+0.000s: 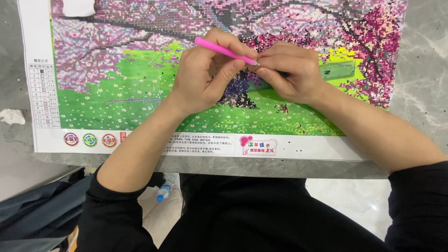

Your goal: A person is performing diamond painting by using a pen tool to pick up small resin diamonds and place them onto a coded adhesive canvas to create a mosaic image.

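A bead canvas lies on the grey marble desk, a bottle on the floor below. The left hand fingers pinch a pink pen; the right hand fingers close at its tip.

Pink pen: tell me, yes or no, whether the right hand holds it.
No: the left hand grips the pink pen, while the right hand only meets its tip.
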